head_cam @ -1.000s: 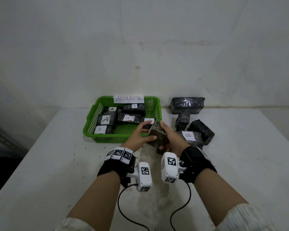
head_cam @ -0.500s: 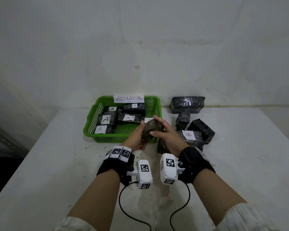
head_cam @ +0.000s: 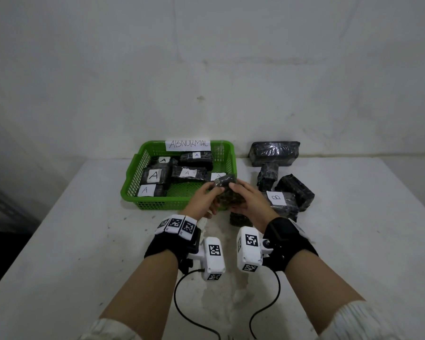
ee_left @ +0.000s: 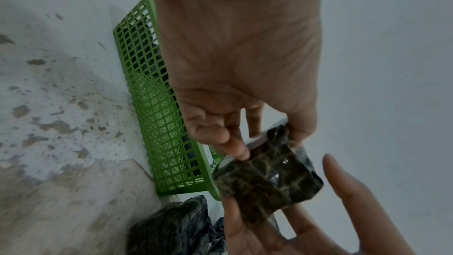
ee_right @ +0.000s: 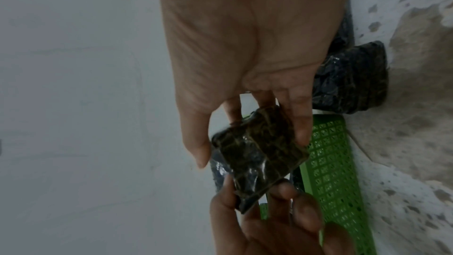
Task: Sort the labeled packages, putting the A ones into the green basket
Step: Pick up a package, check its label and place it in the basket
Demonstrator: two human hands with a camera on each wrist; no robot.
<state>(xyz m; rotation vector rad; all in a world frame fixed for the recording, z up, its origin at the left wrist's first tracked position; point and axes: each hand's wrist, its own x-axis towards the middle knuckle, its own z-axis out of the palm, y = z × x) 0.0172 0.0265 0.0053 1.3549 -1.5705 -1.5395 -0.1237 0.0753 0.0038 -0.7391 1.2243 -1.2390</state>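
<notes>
Both hands hold one dark plastic-wrapped package (head_cam: pixel 227 191) just above the near right corner of the green basket (head_cam: pixel 133 182). My left hand (head_cam: pixel 212 196) pinches its left end and my right hand (head_cam: pixel 238 195) grips its right end. In the left wrist view the package (ee_left: pixel 267 177) sits between my thumb and fingers, beside the basket wall (ee_left: pixel 157 123). In the right wrist view the package (ee_right: pixel 259 154) is pinched between thumb and fingers. No label shows on it. Several packages labeled A (head_cam: pixel 153 175) lie in the basket.
A paper sign reading ABNORMAL (head_cam: pixel 188 144) hangs on the basket's back wall. To the right is a pile of dark packages, one labeled B (head_cam: pixel 277 198), with a large one (head_cam: pixel 274 153) against the wall. Another package (head_cam: pixel 239 218) lies under my hands. Cables (head_cam: pixel 179 290) trail near the table's front.
Both hands have turned the package and carried it slightly left and farther away, up to the basket's near right corner. My right fingers have shifted over its top.
</notes>
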